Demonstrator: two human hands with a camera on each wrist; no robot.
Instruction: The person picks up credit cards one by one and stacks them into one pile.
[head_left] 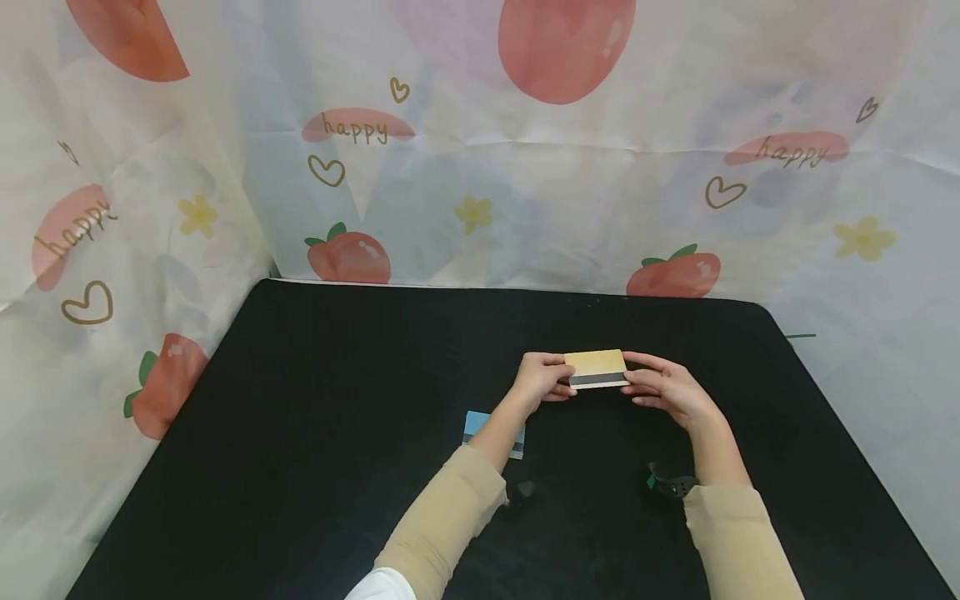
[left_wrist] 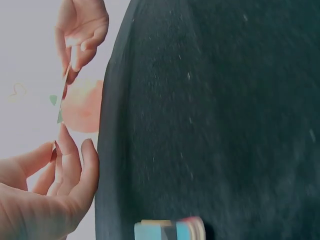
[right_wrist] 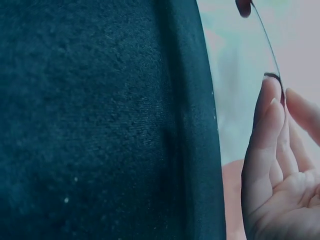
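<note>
Between both hands is a gold plastic card [head_left: 596, 363] with a dark magnetic stripe along its lower part. My left hand [head_left: 534, 379] pinches its left end between thumb and fingers. The other end is pinched by my right hand [head_left: 675, 393]. Both wrist views show the card edge-on, as a thin line [right_wrist: 271, 46] raised above the tabletop. A blue card [head_left: 476, 422] with a dark stripe lies on the table, partly hidden by my left forearm. In the left wrist view it tops a small stack of cards [left_wrist: 148, 231], cut off by the frame's bottom edge.
The table [head_left: 360, 400] has a black cloth surface with rounded far corners. A pale curtain [head_left: 540, 183] printed with fruit, hearts and lettering hangs behind it and along its left side. A dark wrist strap [head_left: 675, 486] shows at my right sleeve.
</note>
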